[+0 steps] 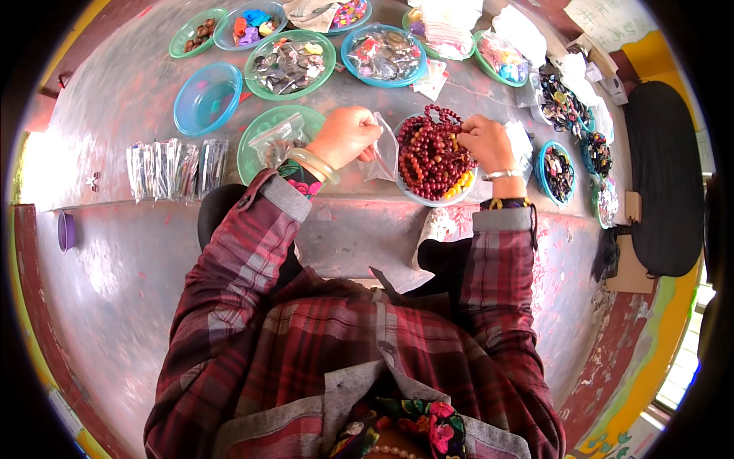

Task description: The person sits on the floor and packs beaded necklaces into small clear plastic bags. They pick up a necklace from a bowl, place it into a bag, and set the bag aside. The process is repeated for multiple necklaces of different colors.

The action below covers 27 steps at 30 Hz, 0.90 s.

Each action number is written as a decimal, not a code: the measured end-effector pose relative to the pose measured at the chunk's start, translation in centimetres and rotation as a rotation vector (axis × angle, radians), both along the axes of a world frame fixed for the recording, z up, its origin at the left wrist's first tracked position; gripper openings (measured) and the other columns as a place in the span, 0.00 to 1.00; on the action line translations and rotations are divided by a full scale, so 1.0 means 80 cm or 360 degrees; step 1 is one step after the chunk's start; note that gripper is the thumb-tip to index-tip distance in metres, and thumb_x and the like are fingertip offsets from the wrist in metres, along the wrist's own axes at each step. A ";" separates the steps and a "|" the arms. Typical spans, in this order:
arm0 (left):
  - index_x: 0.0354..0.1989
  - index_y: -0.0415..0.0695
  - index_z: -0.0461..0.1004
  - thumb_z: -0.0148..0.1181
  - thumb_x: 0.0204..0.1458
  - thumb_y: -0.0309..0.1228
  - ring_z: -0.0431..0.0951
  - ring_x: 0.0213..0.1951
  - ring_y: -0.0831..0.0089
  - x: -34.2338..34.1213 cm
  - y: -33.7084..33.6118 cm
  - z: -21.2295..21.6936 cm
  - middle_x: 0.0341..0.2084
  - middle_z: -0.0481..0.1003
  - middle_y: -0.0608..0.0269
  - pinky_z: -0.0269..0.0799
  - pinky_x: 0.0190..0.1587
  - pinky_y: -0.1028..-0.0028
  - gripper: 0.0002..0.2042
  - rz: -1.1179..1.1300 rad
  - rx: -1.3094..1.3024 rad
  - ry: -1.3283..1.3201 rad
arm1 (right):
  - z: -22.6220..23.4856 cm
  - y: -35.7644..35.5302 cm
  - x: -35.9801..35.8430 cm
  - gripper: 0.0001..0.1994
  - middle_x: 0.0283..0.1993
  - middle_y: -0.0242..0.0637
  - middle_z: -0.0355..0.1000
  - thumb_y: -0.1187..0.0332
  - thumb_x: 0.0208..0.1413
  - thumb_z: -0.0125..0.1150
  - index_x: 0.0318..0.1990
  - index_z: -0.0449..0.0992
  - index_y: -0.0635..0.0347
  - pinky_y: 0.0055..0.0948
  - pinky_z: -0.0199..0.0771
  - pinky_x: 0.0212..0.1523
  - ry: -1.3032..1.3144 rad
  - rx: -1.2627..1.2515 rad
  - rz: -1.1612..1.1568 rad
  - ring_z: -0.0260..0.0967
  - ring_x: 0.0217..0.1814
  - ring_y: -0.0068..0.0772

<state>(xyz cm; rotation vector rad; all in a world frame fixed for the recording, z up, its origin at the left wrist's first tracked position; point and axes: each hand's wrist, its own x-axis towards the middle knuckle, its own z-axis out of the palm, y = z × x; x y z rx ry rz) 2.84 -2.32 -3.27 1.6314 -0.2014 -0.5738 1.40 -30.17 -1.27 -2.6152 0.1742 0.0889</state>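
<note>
My left hand [342, 136] is closed on the edge of a small clear plastic bag [387, 155], which hangs between my two hands. Dark red bead strings [430, 157], with a few yellow beads at the near right, fill a pale bowl [436, 202]. At that bowl's right side my right hand [486, 145] has its fingers pinched on one bead string; the fingertips are partly hidden. Just left of my left hand, a green bowl [252, 130] holds another clear bag [277, 139] with small items in it.
Rows of slim clear packets [177, 170] lie at left. A blue bowl [183, 107], a green bowl of packaged pieces [251, 80] and a blue bowl of packets [422, 70] stand beyond. More bowls of beaded items [556, 174] sit right, near a black cushion-like object [664, 180].
</note>
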 end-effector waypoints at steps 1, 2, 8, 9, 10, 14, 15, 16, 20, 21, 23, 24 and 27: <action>0.23 0.39 0.67 0.53 0.53 0.31 0.76 0.20 0.76 0.000 -0.002 -0.002 0.19 0.72 0.63 0.71 0.20 0.79 0.10 0.0005 -0.0007 0.0016 | 0.008 0.001 -0.005 0.10 0.29 0.42 0.75 0.67 0.41 0.61 0.33 0.76 0.61 0.31 0.72 0.32 -0.0037 0.0189 -0.0012 0.73 0.30 0.37; 0.23 0.39 0.67 0.53 0.53 0.31 0.76 0.20 0.75 0.000 -0.003 -0.002 0.19 0.72 0.62 0.72 0.20 0.79 0.10 0.0008 -0.0013 0.0031 | 0.023 0.008 -0.011 0.10 0.28 0.40 0.75 0.69 0.43 0.60 0.33 0.76 0.62 0.28 0.71 0.30 -0.0034 0.0448 -0.0029 0.72 0.29 0.33; 0.25 0.36 0.69 0.51 0.52 0.30 0.77 0.20 0.71 0.000 -0.011 -0.009 0.19 0.72 0.59 0.75 0.22 0.75 0.09 0.0019 0.0038 0.0060 | 0.082 0.050 -0.033 0.07 0.28 0.34 0.73 0.75 0.50 0.58 0.36 0.72 0.68 0.16 0.69 0.26 -0.0087 0.1371 -0.0048 0.69 0.28 0.17; 0.24 0.35 0.69 0.51 0.51 0.29 0.77 0.20 0.71 0.000 -0.014 -0.009 0.18 0.73 0.57 0.75 0.22 0.75 0.09 0.0034 0.0035 0.0062 | 0.086 0.056 -0.036 0.07 0.28 0.34 0.73 0.75 0.50 0.58 0.37 0.72 0.68 0.16 0.69 0.26 -0.0080 0.1378 -0.0028 0.69 0.28 0.17; 0.23 0.34 0.69 0.51 0.49 0.27 0.78 0.20 0.70 0.000 -0.017 -0.009 0.18 0.73 0.55 0.76 0.22 0.74 0.09 0.0049 0.0033 0.0064 | 0.088 0.062 -0.038 0.08 0.29 0.34 0.73 0.75 0.50 0.58 0.37 0.72 0.69 0.16 0.69 0.26 -0.0072 0.1386 -0.0008 0.69 0.28 0.17; 0.23 0.32 0.70 0.50 0.48 0.26 0.78 0.20 0.68 -0.001 -0.020 -0.007 0.17 0.74 0.54 0.76 0.23 0.73 0.09 0.0073 -0.0002 0.0131 | 0.073 0.079 -0.036 0.07 0.29 0.34 0.73 0.75 0.50 0.58 0.37 0.72 0.69 0.15 0.70 0.27 0.0054 0.1350 0.0046 0.69 0.28 0.17; 0.24 0.31 0.71 0.50 0.48 0.26 0.78 0.20 0.68 -0.002 -0.021 -0.008 0.17 0.74 0.54 0.76 0.23 0.73 0.09 0.0087 -0.0031 0.0142 | 0.068 0.084 -0.036 0.07 0.28 0.34 0.73 0.75 0.49 0.59 0.36 0.72 0.69 0.16 0.69 0.26 0.0059 0.1338 0.0053 0.69 0.27 0.17; 0.24 0.31 0.71 0.50 0.48 0.26 0.78 0.20 0.68 -0.003 -0.021 -0.009 0.18 0.74 0.54 0.77 0.23 0.73 0.09 0.0102 -0.0060 0.0153 | 0.063 0.088 -0.036 0.07 0.28 0.34 0.73 0.75 0.49 0.59 0.35 0.72 0.69 0.17 0.68 0.26 0.0037 0.1258 0.0090 0.69 0.27 0.17; 0.25 0.31 0.71 0.49 0.49 0.26 0.78 0.20 0.67 -0.004 -0.025 -0.005 0.18 0.75 0.53 0.77 0.24 0.72 0.10 0.0091 -0.0070 0.0133 | 0.032 0.092 -0.034 0.08 0.25 0.38 0.73 0.72 0.44 0.62 0.32 0.74 0.66 0.24 0.68 0.26 -0.0153 0.0926 0.0210 0.70 0.25 0.23; 0.25 0.30 0.71 0.49 0.49 0.26 0.78 0.20 0.67 -0.004 -0.024 -0.006 0.19 0.75 0.53 0.77 0.24 0.72 0.10 0.0088 -0.0077 0.0126 | 0.027 0.094 -0.033 0.08 0.24 0.39 0.73 0.71 0.43 0.62 0.31 0.74 0.66 0.25 0.69 0.26 -0.0180 0.0848 0.0234 0.71 0.25 0.26; 0.25 0.30 0.71 0.49 0.50 0.26 0.78 0.20 0.67 -0.003 -0.023 -0.008 0.19 0.75 0.53 0.77 0.25 0.72 0.10 0.0082 -0.0091 0.0112 | 0.025 0.099 -0.034 0.09 0.25 0.43 0.73 0.69 0.42 0.62 0.30 0.75 0.63 0.29 0.70 0.28 -0.0184 0.0745 0.0258 0.73 0.26 0.35; 0.25 0.30 0.71 0.49 0.50 0.26 0.78 0.20 0.67 -0.003 -0.023 -0.007 0.19 0.75 0.53 0.77 0.25 0.72 0.10 0.0087 -0.0093 0.0108 | 0.024 0.102 -0.034 0.08 0.25 0.43 0.73 0.69 0.42 0.61 0.31 0.75 0.63 0.29 0.70 0.28 -0.0195 0.0696 0.0274 0.73 0.26 0.35; 0.25 0.31 0.71 0.49 0.50 0.27 0.78 0.20 0.67 -0.004 -0.022 -0.004 0.19 0.75 0.53 0.77 0.25 0.72 0.10 0.0099 -0.0098 0.0106 | 0.022 0.109 -0.035 0.08 0.26 0.43 0.74 0.70 0.43 0.60 0.31 0.74 0.63 0.30 0.70 0.29 -0.0217 0.0593 0.0302 0.73 0.28 0.36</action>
